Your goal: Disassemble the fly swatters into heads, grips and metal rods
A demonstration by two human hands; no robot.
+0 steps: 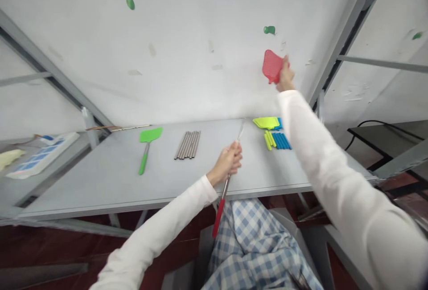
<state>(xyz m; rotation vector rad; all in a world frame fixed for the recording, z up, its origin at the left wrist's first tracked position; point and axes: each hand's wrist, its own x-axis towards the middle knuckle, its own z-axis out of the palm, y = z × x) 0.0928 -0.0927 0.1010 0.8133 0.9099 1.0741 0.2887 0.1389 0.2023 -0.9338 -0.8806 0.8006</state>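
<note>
My left hand [228, 161] is closed round a metal rod with a red handle [219, 218]; the handle hangs past the table's front edge. A thin, paler section of the rod sticks out above my fist. My right hand [286, 77], raised in front of the wall, grips a red mesh fly swatter head [271, 65] by its edge. On the table lie a green fly swatter [150, 135] with a short metal rod and several metal tubes [187, 145] side by side. To the right are yellow-green swatter heads [266, 123], yellow-green grips [269, 140] and blue grips [281, 140].
The grey table [110, 165] meets a white wall [187, 58] bearing green stickers. Grey metal posts [347, 31] frame both sides. A white tray with blue compartments [43, 155] lies at left. A black surface [391, 136] with a cable stands at right.
</note>
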